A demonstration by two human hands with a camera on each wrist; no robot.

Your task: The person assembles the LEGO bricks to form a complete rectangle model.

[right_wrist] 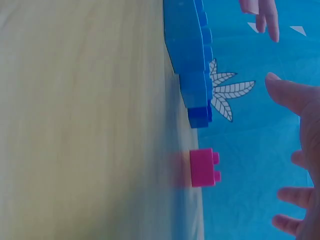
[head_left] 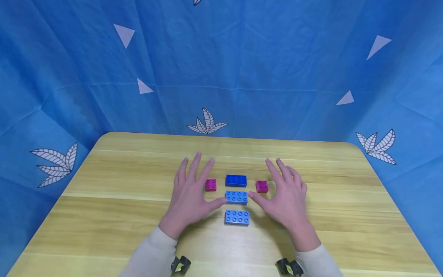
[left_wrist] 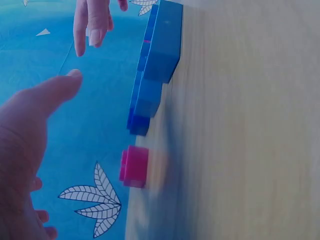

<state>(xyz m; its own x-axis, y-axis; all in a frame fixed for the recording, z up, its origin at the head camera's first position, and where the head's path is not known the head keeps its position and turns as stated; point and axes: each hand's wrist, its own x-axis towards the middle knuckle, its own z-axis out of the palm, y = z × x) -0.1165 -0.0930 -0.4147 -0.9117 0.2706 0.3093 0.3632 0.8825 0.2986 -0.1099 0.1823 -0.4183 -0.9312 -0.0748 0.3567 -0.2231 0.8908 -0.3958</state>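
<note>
Three eight-stud toy bricks form a column on the table: a dark blue brick (head_left: 236, 181) farthest away, a light blue brick (head_left: 236, 197) in the middle, another light blue brick (head_left: 237, 217) nearest me. A small magenta brick (head_left: 210, 185) lies left of the column, and a second magenta brick (head_left: 262, 186) lies right of it. My left hand (head_left: 190, 194) hovers by the left magenta brick, fingers spread, holding nothing. My right hand (head_left: 285, 196) hovers likewise beside the right magenta brick. In the head view both thumbs point inward at the middle brick; the wrist views show them above the bricks.
The wooden table (head_left: 353, 200) has rounded far corners. Behind it and at both sides hangs a blue cloth (head_left: 238, 69) printed with white leaves and triangles. Small dark devices (head_left: 180, 264) sit at both wrists.
</note>
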